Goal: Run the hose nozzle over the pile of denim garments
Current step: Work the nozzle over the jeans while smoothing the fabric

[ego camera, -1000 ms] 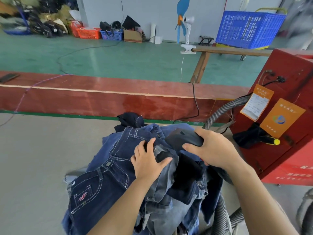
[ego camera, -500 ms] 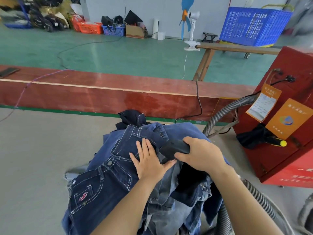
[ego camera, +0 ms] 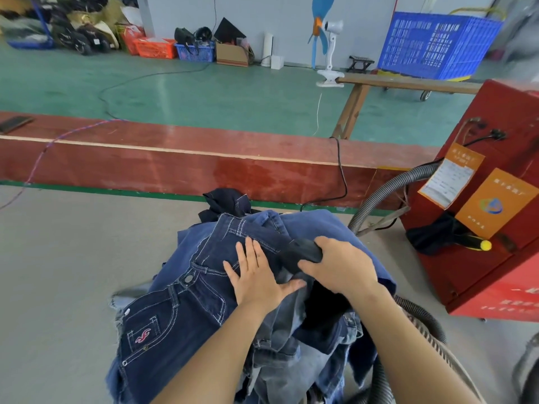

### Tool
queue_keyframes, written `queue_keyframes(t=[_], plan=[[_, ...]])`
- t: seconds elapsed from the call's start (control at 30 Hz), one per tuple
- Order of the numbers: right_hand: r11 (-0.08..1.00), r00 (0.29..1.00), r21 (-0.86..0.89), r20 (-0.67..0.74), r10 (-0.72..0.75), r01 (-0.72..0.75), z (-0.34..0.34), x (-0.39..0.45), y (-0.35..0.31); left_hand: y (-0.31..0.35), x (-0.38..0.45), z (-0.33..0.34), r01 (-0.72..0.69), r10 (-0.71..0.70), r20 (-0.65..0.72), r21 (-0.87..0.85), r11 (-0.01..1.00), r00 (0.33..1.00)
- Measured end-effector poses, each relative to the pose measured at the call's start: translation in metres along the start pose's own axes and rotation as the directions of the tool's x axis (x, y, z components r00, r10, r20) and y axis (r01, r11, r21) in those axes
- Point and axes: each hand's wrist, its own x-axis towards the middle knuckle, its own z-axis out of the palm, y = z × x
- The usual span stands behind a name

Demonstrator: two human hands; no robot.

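At the near edge of the table (ego camera: 52, 275), the pile of denim garments (ego camera: 204, 301) sat heaped, dark jeans on top. Left hand (ego camera: 256, 277) lay flat on the jeans, fingers straight and spread, pressing the cloth. Right hand (ego camera: 341, 266) was curled around the black hose nozzle (ego camera: 300, 253), its tip touching the denim just beside the left hand. Grey ribbed hose (ego camera: 382, 193) arced by the red machine (ego camera: 481, 199) at the right.
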Motion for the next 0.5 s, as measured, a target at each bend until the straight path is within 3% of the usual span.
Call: queue_keyframes(t=[0.17, 0.27, 0.43, 0.5], plan=[[0.978, 0.958, -0.009, -0.204, 0.202, -0.208, -0.017, 0.003, 0.029, -0.002, 0.000, -0.002, -0.024, 0.025, 0.040, -0.018, 1.000, 0.999], [0.989, 0.961, 0.090, -0.241, 0.138, -0.119, -0.031, 0.000, 0.032, -0.001, -0.001, -0.003, -0.019, 0.019, 0.043, -0.010, 1.000, 0.999], [1.000, 0.997, -0.001, -0.073, -0.018, 0.018, -0.007, -0.002, -0.004, -0.001, -0.002, -0.003, -0.012, 0.013, 0.042, -0.002, 1.000, 0.999], [1.000, 0.999, -0.029, -0.040, -0.002, 0.001, 0.002, 0.000, -0.008, -0.001, -0.003, -0.004, -0.022, 0.022, 0.047, -0.001, 1.000, 0.999]])
